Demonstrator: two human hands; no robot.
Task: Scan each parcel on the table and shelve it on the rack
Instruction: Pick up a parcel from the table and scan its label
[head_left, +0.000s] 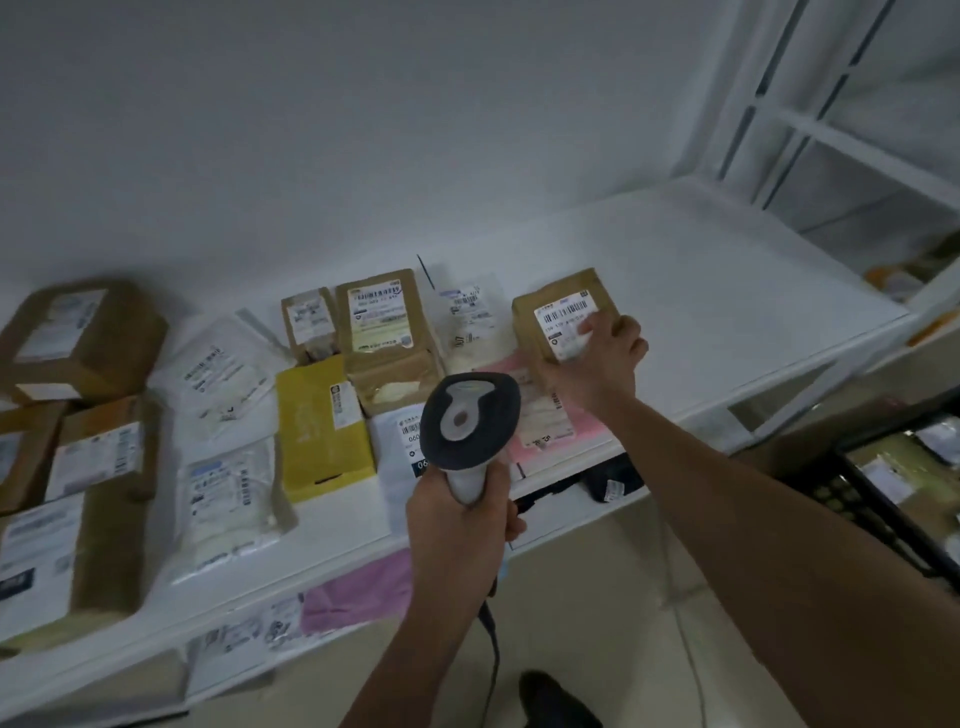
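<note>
Light: dim, flat, cool grey-white; no lamp in view.
Shadows: soft, faint, beneath the parcels on the table (727, 291).
Glare: none; labels read pale but not blown out.
Blur: motion smear on the boxes at the table's left end (78, 338); rack (831, 130) soft.
Sharpest: the scanner (467, 410) and the label near the table's far edge (566, 322).
Distortion: wide-angle bowing; table edges curve, rack posts lean.

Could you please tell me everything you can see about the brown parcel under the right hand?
The brown parcel is a small cardboard box with a white barcode label on its top face. It sits flat on the white table, rightmost in the back row, beside a white mailer and just behind a pink one. The right hand grips its near right corner, fingers partly covering the label.
</note>
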